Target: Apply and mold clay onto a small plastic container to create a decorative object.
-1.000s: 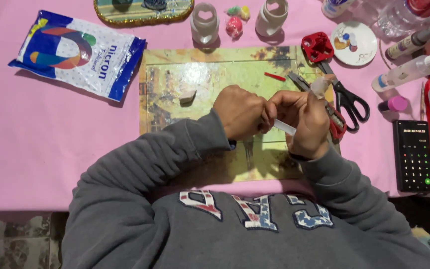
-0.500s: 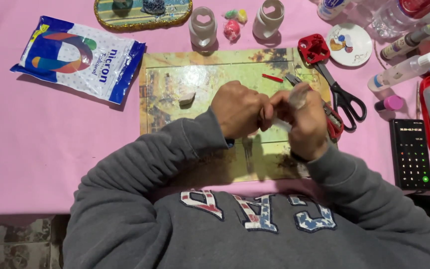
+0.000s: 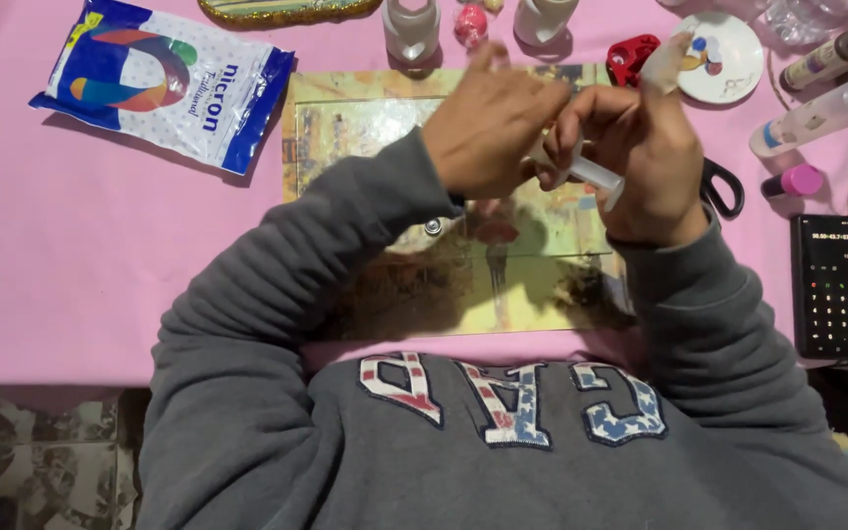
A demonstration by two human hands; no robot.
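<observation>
Both hands meet above a yellowish picture mat (image 3: 365, 128) on the pink tablecloth. My right hand (image 3: 640, 162) grips a small white tube (image 3: 591, 177) that sticks out between the two hands. My left hand (image 3: 493, 123) closes its fingers on the tube's other end. A small round metal piece (image 3: 433, 227) lies on the mat just below my left wrist. Grey sleeves cover both forearms.
A blue and white bag (image 3: 164, 83) lies at the far left. Black-handled scissors (image 3: 718, 186) and a red tool (image 3: 632, 57) sit by my right hand. A white paint dish (image 3: 723, 54), bottles (image 3: 817, 108), a pink cap (image 3: 795, 182) and a black calculator (image 3: 829, 287) crowd the right side.
Both hands have lifted up off the mat toward the camera, still holding the white tube between them. The view has closed in on the table.
</observation>
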